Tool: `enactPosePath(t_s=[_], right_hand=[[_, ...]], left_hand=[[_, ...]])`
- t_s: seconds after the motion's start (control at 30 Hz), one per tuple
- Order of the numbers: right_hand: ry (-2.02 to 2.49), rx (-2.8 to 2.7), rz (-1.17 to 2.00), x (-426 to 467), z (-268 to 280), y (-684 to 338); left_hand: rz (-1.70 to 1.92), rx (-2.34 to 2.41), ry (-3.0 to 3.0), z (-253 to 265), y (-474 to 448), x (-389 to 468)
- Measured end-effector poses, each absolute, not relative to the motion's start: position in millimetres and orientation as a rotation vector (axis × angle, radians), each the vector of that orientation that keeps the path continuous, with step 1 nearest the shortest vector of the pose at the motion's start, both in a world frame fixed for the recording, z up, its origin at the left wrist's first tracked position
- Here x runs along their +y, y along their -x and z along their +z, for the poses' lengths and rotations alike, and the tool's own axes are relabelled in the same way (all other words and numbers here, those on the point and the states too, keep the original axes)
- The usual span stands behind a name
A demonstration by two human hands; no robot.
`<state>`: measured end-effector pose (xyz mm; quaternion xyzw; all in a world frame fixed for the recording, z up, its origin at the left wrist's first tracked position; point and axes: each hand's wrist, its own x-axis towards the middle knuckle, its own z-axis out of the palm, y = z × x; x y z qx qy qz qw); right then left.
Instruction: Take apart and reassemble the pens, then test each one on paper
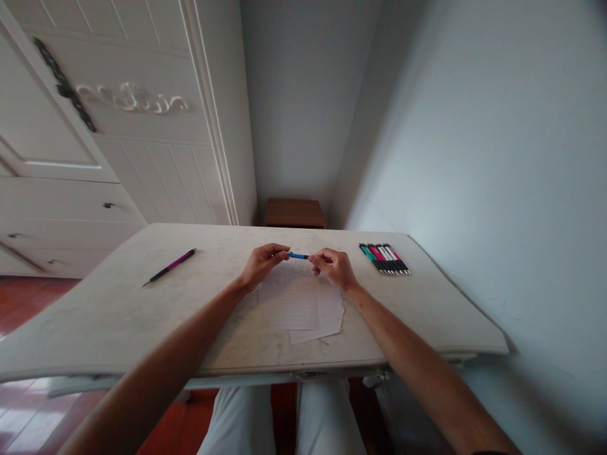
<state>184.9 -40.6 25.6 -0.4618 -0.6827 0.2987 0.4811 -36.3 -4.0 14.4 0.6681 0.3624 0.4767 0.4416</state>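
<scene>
A blue pen (298, 256) is held level between both hands, above the far part of some paper. My left hand (263, 262) pinches its left end, and my right hand (333, 265) grips the right end, so only the blue middle of the barrel shows plainly. Beneath the hands lie lined sheets of paper (294, 306), overlapping, one with a torn edge. A purple and black pen (171, 267) rests alone on the table to the left. Over on the right, several pens (384, 259) in green, pink and white with black grips lie side by side in a row.
The white table (213, 341) has a worn, stained top. A white cabinet (180, 170) stands behind it on the left, and a grey wall (497, 189) runs along the right. Beyond the far edge is a brown wooden stand (294, 212).
</scene>
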Motion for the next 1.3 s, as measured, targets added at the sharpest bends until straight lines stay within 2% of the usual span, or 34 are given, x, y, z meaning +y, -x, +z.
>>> enactPosePath(t_s=[0.3,0.57,0.8,0.97,1.13,1.2,1.3], right_hand=[[1.123,-1.659,0.859,-38.3,23.8,-185.8],[1.03,-1.584,1.085,-24.4,16.0,-191.3],[1.167,-1.361,0.566,-10.4,24.3,-227.5],[1.461,-1.628,0.265,0.1,10.4,-252.5],[1.456,-2.022,0.235,-5.8,2.6,-244.8],[1.429,-1.983,0.245,-6.6,3.8,-242.1],[1.351,-1.81,0.439,-4.9,5.9,-240.2]], left_hand=[[1.314,1.05,-1.924,16.5,37.0,-4.7],[1.346,1.01,-1.686,18.4,37.7,-2.5],[1.405,1.073,-1.574,17.8,44.3,3.6],[1.394,1.149,-1.618,13.2,44.6,6.6],[1.342,1.203,-1.685,12.2,43.6,6.3],[1.336,1.202,-1.699,12.6,43.4,5.9],[1.338,1.191,-1.706,12.5,43.4,5.6]])
